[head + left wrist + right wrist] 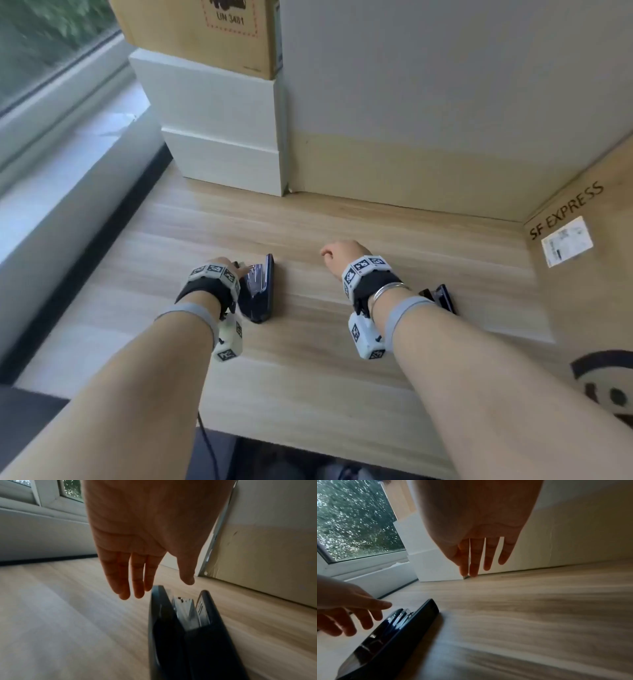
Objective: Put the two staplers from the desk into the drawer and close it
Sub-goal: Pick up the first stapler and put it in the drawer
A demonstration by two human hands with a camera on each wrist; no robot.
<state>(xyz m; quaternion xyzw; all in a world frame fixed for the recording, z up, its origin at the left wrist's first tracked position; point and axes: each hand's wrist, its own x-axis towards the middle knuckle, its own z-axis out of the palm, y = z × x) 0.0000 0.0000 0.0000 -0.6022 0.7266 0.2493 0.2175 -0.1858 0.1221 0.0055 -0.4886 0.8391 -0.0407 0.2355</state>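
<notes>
A dark blue stapler (258,294) lies on its side on the wooden desk (308,359), its metal staple channel showing. My left hand (227,265) hovers just left of and over its front end, open, without touching it. The left wrist view shows the straight fingers (132,582) just above this stapler (188,635). A second dark stapler (442,298) sits to the right, mostly hidden behind my right forearm. My right hand (337,253) floats above bare desk between the two staplers, its fingers (488,555) hanging straight and empty. No drawer is in view.
Stacked white boxes (222,137) with a cardboard box (205,37) on top stand at the back left. A pale wall panel (445,102) closes the back. An SF EXPRESS carton (582,260) borders the right. A window sill (51,164) runs along the left.
</notes>
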